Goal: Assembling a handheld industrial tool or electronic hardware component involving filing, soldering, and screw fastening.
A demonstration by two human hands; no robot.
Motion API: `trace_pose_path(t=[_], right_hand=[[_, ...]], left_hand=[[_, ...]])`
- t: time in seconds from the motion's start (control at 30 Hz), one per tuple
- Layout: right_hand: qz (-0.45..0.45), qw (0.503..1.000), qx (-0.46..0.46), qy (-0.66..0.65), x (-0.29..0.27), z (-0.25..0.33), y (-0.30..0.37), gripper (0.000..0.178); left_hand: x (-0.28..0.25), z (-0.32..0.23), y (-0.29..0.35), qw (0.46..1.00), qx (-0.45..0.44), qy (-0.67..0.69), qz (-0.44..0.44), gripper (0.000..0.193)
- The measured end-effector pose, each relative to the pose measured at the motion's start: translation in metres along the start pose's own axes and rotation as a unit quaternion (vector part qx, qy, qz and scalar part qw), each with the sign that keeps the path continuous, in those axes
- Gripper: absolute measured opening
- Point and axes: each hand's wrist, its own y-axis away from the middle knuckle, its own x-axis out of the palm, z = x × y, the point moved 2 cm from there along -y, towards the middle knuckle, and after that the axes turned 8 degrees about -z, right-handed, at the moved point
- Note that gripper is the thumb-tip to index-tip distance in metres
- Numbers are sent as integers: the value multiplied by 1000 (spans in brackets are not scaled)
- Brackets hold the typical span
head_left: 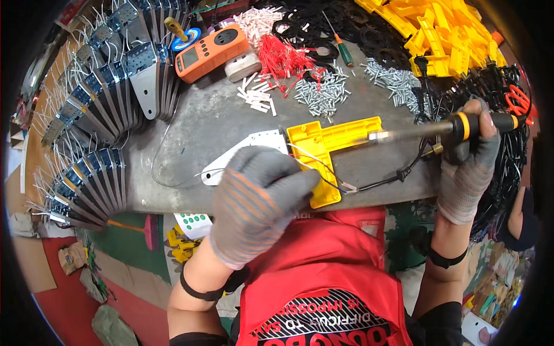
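Note:
My gloved left hand (254, 196) is closed at the left edge of a yellow plastic housing (337, 135), its fingertips on the part. The exact grip is hidden under the fingers. Beside it a grey metal plate (258, 139) with a pointed end joins the housing. Thin wires (311, 157) cross the yellow part and meet a black power cord (375, 184) at its right. In my gloved right hand (468, 167) is an electric screwdriver (447, 128), black with orange rings. It lies nearly level, its motion-blurred tip pointing left over the housing's arm.
Stacked metal plates with wires (104, 92) line the left. Behind are an orange meter (212, 52), red wire pieces (283, 60), screws (321, 92), more screws (392, 83) and a green-handled screwdriver (344, 52). Yellow housings (444, 34) and black cords (496, 86) are heaped at right.

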Motion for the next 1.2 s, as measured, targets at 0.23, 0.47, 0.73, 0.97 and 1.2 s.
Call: trace_pose_path(t=[0.23,0.47,0.73,0.97,1.2], right_hand=[[78,986,-46,142,96,13,-39,24],[156,954,-160,198,211,-104,-117,27],[305,937,107,135,188,-99,-98,60],[516,754,18,406,59,-16,28,26],[450,815,194,310,60,-29,47,14]], left_hand=[[24,6,-2,992,81,-67,70,20],[26,3,6,997,67,-23,31,17],[30,21,4,999,-28,3,41,24],[27,30,4,995,-10,45,-93,20],[23,20,6,998,-24,14,-56,21]])
